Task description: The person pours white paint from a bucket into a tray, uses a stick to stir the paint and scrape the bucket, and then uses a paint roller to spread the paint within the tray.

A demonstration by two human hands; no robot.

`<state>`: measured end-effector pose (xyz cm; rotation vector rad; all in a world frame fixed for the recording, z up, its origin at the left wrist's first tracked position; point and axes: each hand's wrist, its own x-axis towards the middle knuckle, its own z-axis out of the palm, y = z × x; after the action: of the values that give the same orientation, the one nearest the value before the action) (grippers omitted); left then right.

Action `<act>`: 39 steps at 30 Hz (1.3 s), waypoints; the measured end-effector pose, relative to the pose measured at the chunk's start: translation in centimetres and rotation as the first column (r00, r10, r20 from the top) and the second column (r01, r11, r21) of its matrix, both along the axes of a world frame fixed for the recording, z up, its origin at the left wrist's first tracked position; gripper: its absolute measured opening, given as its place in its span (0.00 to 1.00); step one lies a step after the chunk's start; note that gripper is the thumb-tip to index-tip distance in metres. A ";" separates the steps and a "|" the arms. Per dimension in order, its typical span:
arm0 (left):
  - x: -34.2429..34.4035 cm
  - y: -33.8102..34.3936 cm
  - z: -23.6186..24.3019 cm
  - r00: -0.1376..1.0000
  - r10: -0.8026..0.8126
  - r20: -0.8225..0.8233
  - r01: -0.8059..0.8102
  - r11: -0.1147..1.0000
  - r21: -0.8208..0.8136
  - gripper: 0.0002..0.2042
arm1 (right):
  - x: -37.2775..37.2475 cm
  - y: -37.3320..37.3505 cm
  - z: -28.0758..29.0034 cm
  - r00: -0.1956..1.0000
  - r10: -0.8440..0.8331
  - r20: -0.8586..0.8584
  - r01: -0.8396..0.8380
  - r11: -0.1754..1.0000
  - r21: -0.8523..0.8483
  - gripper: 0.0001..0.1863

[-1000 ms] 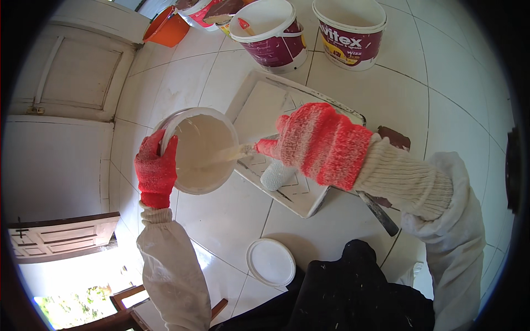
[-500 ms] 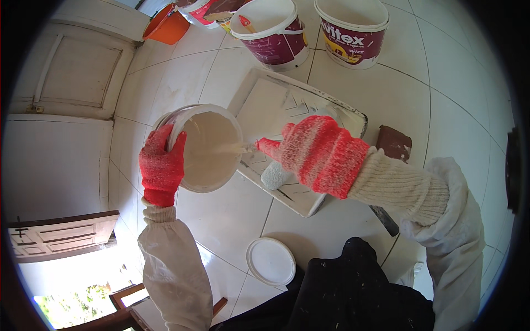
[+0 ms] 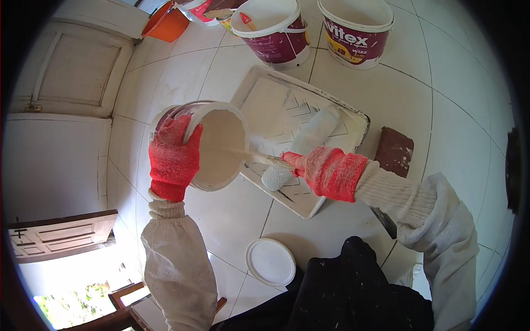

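My left hand [image 3: 175,157], in a red glove, is closed on the rim of a white paint bucket [image 3: 222,105]. The bucket is tilted with its mouth toward the right, and pale paint coats its inside. My right hand [image 3: 330,172], also gloved in red, is closed around a paint-smeared stick [image 3: 266,159]. The stick's far end reaches into the bucket's mouth. Under the right hand lies a paint tray [image 3: 271,94] smeared with off-white paint. A paint roller [image 3: 317,128] rests across it, partly hidden by the hand and stick.
Two purple-labelled buckets [image 3: 279,48] [image 3: 356,41] stand beyond the tray. An orange bucket [image 3: 165,23] is at the far left. A brown block [image 3: 394,151] lies right of the tray, a black handle [image 3: 385,222] below it. A round white lid [image 3: 270,261] lies near my knees.
The bucket and my left hand have shifted slightly right. My right hand has moved down and right, away from the bucket, so more of the stick and roller shows.
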<state>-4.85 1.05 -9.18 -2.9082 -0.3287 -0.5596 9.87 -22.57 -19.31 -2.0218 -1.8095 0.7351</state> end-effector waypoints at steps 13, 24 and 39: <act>1.2 -0.1 -0.5 0.997 0.078 0.010 -0.077 0.994 -0.080 0.11 | -0.1 -1.5 -1.5 -0.036 -0.502 -0.864 -0.031 0.865 -0.501 0.20; 0.0 1.7 1.2 0.930 0.362 0.059 -0.328 0.893 -0.309 0.12 | 2.0 -5.0 2.2 -0.125 -0.552 -0.825 0.080 0.823 -0.563 0.26; 3.2 1.7 1.4 0.858 0.512 0.038 -0.488 0.836 -0.251 0.12 | 4.9 -11.2 5.9 0.083 -0.578 -0.811 0.332 0.784 -0.525 0.26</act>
<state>-1.62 2.72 -7.80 -2.8210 -1.2068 -0.6115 14.73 -33.79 -13.42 -1.3904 -0.2794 1.5129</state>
